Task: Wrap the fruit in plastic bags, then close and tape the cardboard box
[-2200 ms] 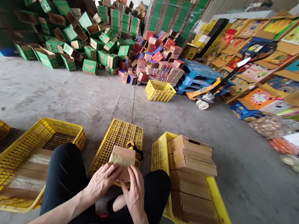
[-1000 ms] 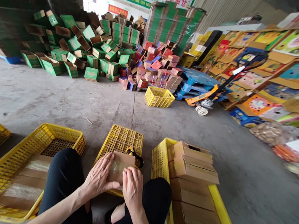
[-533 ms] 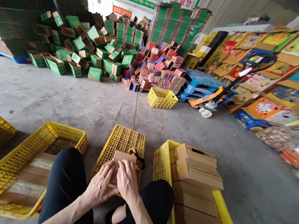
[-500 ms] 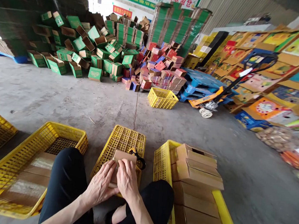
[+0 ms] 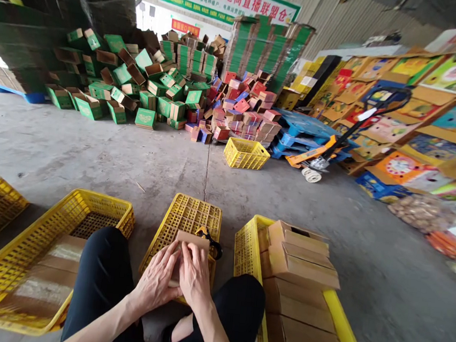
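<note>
A small brown cardboard box (image 5: 192, 238) lies on the yellow crate (image 5: 192, 210) between my knees, whose latticed face is up. My left hand (image 5: 159, 273) grips the box from the left, fingertips on its top and thumb low at the near side. From the right, my right hand (image 5: 194, 275) presses its bent fingers on the top near the middle. The fingertips of both hands almost meet there, and the hands hide most of the box. Just right of the box sits a black and orange tape dispenser (image 5: 213, 243), partly hidden behind it.
At my right stands a yellow crate (image 5: 245, 248) filled with closed cardboard boxes (image 5: 300, 301). At my left, another yellow crate (image 5: 104, 198) holds several taped boxes (image 5: 46, 277). Farther off are a yellow basket (image 5: 247, 154), a pallet jack (image 5: 317, 161) and piled green cartons (image 5: 144, 117).
The view has tilted up slightly, showing more of the banner. Both hands stay on the box, with the fingers shifted only a little on its top.
</note>
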The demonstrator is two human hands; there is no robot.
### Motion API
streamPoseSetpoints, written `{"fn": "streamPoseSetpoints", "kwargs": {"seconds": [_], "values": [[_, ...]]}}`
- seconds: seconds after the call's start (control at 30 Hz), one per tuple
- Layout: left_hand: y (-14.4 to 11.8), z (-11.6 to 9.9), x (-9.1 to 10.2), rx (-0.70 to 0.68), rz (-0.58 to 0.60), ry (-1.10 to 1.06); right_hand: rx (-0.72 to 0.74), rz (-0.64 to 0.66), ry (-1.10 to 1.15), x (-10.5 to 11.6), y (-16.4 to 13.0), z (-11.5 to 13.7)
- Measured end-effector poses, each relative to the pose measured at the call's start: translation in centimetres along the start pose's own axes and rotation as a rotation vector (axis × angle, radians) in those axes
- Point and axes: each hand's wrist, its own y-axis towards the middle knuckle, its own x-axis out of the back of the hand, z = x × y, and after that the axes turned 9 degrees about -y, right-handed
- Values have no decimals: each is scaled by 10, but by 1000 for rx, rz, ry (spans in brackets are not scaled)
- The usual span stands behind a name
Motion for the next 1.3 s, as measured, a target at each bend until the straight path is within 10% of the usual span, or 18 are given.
{"fn": "streamPoseSetpoints", "kwargs": {"seconds": [0.67,0.97,1.3], "values": [[-42,4,-27,-16,-53,59,-77,4,-5,0,9,35],[-29,-1,-6,14,15,105,-229,-139,77,2,-51,-25],[7,-16,-7,-78,123,103,-576,-42,722,-34,-14,-65]]}}
